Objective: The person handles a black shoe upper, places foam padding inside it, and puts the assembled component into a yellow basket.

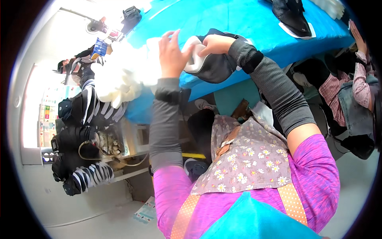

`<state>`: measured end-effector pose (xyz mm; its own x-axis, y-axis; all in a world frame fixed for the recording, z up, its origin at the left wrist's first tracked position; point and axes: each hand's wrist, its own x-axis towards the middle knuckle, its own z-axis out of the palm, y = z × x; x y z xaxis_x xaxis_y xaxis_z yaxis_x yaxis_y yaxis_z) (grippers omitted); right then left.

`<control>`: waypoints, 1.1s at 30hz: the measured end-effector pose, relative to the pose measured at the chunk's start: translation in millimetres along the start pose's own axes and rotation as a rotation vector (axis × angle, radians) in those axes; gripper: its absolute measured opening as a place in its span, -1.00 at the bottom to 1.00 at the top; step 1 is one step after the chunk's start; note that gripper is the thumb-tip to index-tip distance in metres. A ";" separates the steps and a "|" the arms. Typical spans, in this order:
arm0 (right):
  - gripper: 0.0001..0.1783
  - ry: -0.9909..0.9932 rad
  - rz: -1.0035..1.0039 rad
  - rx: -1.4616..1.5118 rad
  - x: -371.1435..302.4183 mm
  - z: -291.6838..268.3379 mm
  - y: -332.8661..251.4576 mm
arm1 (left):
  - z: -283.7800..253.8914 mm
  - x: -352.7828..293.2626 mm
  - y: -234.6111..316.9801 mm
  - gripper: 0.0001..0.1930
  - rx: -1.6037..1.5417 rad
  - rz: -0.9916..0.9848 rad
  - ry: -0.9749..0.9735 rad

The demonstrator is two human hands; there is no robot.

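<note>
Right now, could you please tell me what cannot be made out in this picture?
Inside of the black piece: head view, partly hidden by the right hand.
Contact between the left hand and the piece's white lining: head view, unclear where the thumb meets the lining.
White pile, finer detail: head view, washed out by glare.
Black shoe-like piece: head view, cut off by the upper edge.

Purple shirt (318, 175), striped sleeves (276, 89), floral apron (248, 163)

Blue-covered table (246, 20), blue box (100, 48), printed sheet (145, 211) on the floor (95, 213), a co-worker (352, 101) at right
</note>
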<state>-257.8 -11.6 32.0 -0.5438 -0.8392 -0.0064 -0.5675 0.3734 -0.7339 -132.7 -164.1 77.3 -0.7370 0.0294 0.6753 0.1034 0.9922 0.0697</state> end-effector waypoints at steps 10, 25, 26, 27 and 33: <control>-0.40 0.008 0.077 0.041 -7.9 -5.4 -14.4 | -38.4 -43.8 -1.0 -0.57 -0.388 -0.162 -0.573; -0.51 -0.153 0.051 0.460 -1.8 -6.9 11.4 | -43.1 -48.2 -1.7 -0.55 -0.350 0.039 -0.469; -0.56 -0.134 0.073 0.417 -0.8 -8.6 12.7 | -48.6 -43.8 9.1 -0.52 -0.202 0.177 -0.349; -0.60 -0.133 0.085 0.373 0.1 -6.8 8.0 | -54.0 -45.5 16.4 -0.49 -0.043 0.296 -0.225; -0.61 -0.036 0.173 0.252 3.8 -7.7 4.1 | -18.7 -60.7 13.0 -0.58 -0.259 0.024 -0.137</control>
<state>-267.0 -10.3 34.1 -0.5942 -0.7868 -0.1671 -0.2943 0.4060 -0.8652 -74.1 -155.2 50.9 -0.8134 0.0863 0.5752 0.2765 0.9274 0.2518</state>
